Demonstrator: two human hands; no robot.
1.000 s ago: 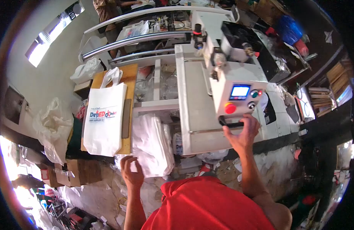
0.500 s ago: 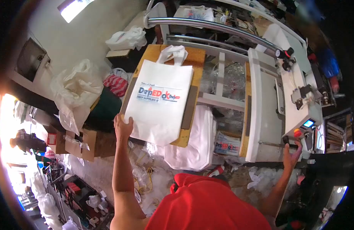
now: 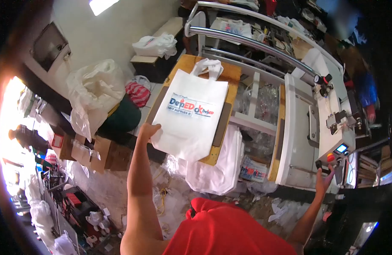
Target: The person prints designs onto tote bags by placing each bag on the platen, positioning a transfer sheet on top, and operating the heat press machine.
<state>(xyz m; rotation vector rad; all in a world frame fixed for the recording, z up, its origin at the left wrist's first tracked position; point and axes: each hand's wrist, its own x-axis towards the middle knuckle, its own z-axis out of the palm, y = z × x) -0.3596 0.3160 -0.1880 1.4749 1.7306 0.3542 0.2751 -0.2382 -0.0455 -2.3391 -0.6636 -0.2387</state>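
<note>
A white tote bag (image 3: 187, 136) with red and blue print lies on a wooden board (image 3: 232, 76), its handles toward the far end. At the bag's lower left edge, my left hand (image 3: 148, 131) pinches the fabric, its fingertips partly hidden. Far to the right, my right hand (image 3: 324, 177) is closed round the black handle (image 3: 318, 164) of a white press machine (image 3: 328, 106). A small lit screen (image 3: 341, 148) and a red button (image 3: 330, 157) sit just above that hand.
More white bags (image 3: 213, 172) lie below the board. Metal rails (image 3: 251, 43) cross behind it. On the left are a large plastic bag (image 3: 96, 91) and cardboard boxes (image 3: 100, 153). A person stands partly visible beyond the rails. Scraps litter the floor.
The view has swung left, so the machine appears farther right. My left hand has moved from below the bag to its lower left edge. My right hand has stayed on the handle.
</note>
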